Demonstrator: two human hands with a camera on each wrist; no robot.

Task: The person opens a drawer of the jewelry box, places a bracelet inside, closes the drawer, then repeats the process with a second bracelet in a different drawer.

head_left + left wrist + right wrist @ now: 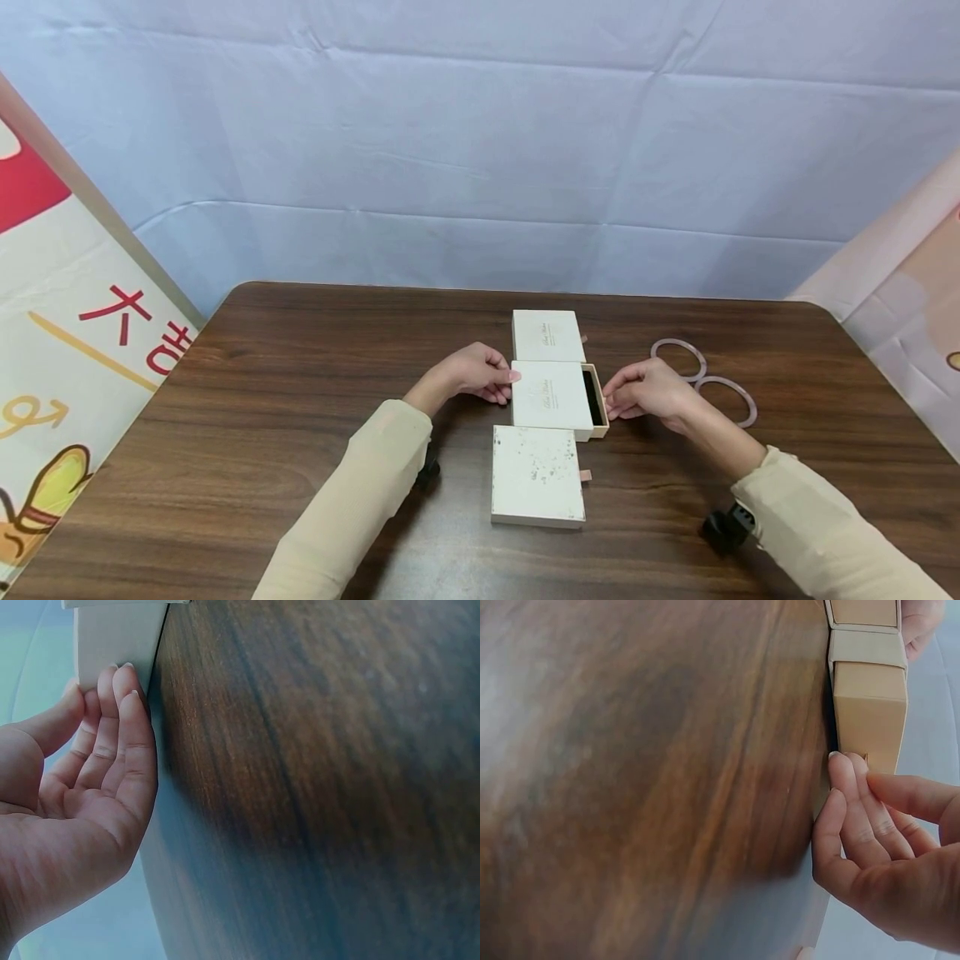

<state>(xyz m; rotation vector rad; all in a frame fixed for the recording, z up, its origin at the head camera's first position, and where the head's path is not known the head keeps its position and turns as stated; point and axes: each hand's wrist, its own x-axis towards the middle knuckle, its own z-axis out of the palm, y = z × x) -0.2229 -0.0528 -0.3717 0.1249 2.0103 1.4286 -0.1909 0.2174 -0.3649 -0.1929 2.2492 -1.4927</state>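
Between the hands in the head view lies a white drawer box point(550, 395) with fine printed lettering. Its inner tray point(597, 402) is partly out at the right side and shows a dark inside. The left hand point(480, 374) grips the box's left end, thumb at the top edge; its curled fingers point(124, 735) touch the end face in the left wrist view. At the tray's outer end is the right hand point(651, 392); in the right wrist view its thumb and fingers point(861, 802) pinch there, partly hiding what lies between them.
A second white box point(547, 335) lies behind the middle one. Nearer the front is a speckled white box point(536, 475) with a pink ribbon tab point(585, 476). Two pale purple bangles point(738, 390) lie right of the right hand on the brown wooden table point(300, 400).
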